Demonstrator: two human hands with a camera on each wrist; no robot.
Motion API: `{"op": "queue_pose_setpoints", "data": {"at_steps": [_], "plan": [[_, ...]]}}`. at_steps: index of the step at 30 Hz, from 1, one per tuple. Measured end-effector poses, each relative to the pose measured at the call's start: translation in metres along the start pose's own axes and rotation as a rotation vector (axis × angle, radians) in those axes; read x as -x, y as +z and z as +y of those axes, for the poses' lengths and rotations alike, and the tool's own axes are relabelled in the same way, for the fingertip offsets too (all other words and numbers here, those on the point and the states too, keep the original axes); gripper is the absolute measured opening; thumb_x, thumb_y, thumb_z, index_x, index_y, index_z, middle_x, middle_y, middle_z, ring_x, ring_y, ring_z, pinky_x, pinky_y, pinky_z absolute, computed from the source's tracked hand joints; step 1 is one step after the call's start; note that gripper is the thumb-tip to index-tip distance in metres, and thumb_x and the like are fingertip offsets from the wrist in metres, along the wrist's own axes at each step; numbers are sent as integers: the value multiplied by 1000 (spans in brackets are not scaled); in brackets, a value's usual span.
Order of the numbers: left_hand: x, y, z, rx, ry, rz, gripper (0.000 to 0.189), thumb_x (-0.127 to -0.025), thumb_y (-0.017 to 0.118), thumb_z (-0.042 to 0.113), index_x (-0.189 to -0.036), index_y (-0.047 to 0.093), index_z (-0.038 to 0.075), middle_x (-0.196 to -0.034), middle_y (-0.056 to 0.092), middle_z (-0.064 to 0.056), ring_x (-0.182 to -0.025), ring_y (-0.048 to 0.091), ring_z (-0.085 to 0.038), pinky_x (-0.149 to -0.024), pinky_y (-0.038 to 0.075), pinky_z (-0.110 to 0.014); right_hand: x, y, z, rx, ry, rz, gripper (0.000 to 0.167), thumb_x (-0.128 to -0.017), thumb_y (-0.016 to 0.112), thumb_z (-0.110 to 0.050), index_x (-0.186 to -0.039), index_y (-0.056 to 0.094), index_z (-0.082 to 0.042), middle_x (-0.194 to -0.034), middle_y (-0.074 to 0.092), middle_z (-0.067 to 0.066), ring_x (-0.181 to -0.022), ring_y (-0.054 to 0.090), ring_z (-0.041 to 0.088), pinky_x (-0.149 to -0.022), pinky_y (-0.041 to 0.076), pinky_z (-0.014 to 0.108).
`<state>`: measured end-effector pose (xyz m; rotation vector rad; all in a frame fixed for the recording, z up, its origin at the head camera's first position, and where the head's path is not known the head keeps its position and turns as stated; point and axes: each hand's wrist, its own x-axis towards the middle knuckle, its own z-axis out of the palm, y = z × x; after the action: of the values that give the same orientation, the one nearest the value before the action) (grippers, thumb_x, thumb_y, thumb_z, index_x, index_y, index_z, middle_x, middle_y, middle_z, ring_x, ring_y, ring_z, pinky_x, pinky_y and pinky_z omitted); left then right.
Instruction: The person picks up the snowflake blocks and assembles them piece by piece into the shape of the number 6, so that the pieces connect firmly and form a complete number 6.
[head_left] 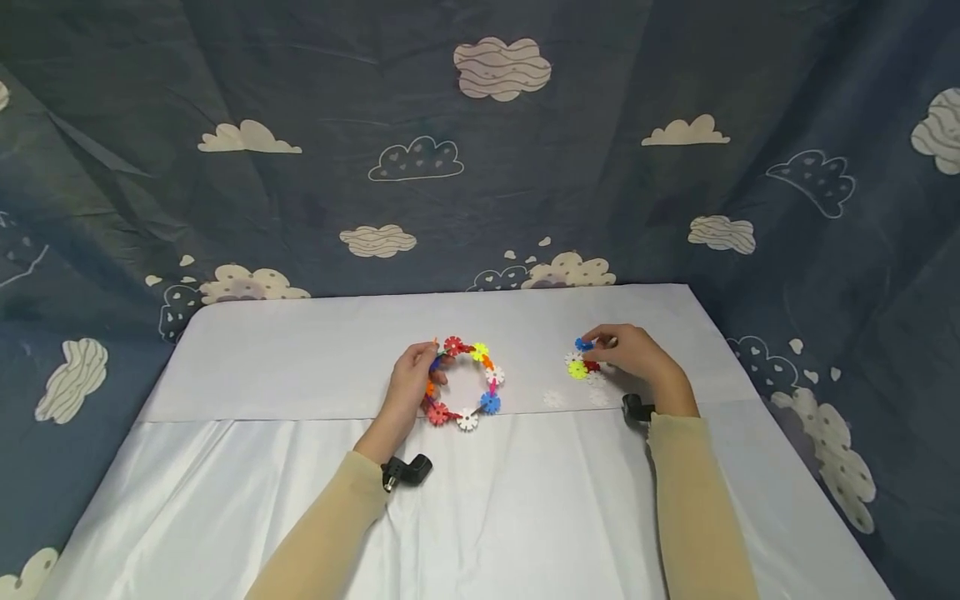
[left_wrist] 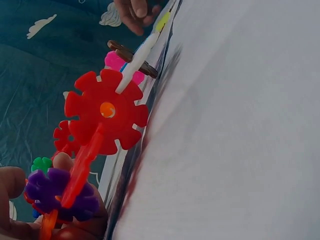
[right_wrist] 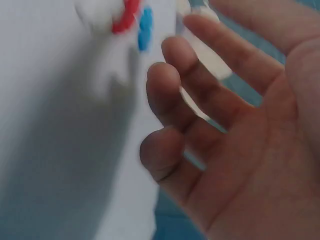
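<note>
The ring (head_left: 491,403) of slotted discs was near the middle of the desk (head_left: 300,358), toward the far edge. The left grip (head_left: 408,379) pinched its left side, around a purple disc (left_wrist: 61,194), hiding whether the ring closed there. Toward the far right corner, the right grip (head_left: 637,354) was loosely spread, fingers half bent, its tips close to a blue disc (head_left: 583,343); contact could not be told. Just beside lay a yellow disc (head_left: 577,369), a red disc (head_left: 592,366) and white discs (head_left: 573,358). Taking the blue disc by its rim, with a slot free, seemed best; the left grip probably needed to be light, supporting the ring so no joint sprang apart. Beyond the far edge hung a cloud-patterned backdrop (head_left: 322,83).
</note>
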<state>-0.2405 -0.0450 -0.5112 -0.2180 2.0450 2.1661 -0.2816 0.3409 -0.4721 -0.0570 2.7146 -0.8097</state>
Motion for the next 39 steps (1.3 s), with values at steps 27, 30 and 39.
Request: {"op": "queue_pose_setpoints", "data": {"at_steps": [27,30,39], "plan": [[-2,-7,0,-11,-8,-10,44,-113,51,38,-145,55,9,-120,76,-13,-62,55,-11,-51,45,-20,-5,34,-15,128,-111,70,58,-99,75,-40,-147,61,-12,-90,66,11,-78,56,23,-64,45,34],[-3,-7,-2,-10,-10,-10,43,-113,52,39,-144,55,10,-121,76,-13,-63,55,-11,-52,45,-20,-10,39,-20,182,-95,93,61,-100,73,-43,-152,59,-14,-113,75,18,-97,67,31,-81,57,45],[-3,-6,-4,15,-6,-35,44,-112,52,40,-144,55,10,-126,74,-16,-67,56,-10,-53,46,-20,-19,41,-27,144,-48,156,37,-99,75,-32,-124,69,-5,-96,74,14,-80,64,25,-69,53,37]]}}
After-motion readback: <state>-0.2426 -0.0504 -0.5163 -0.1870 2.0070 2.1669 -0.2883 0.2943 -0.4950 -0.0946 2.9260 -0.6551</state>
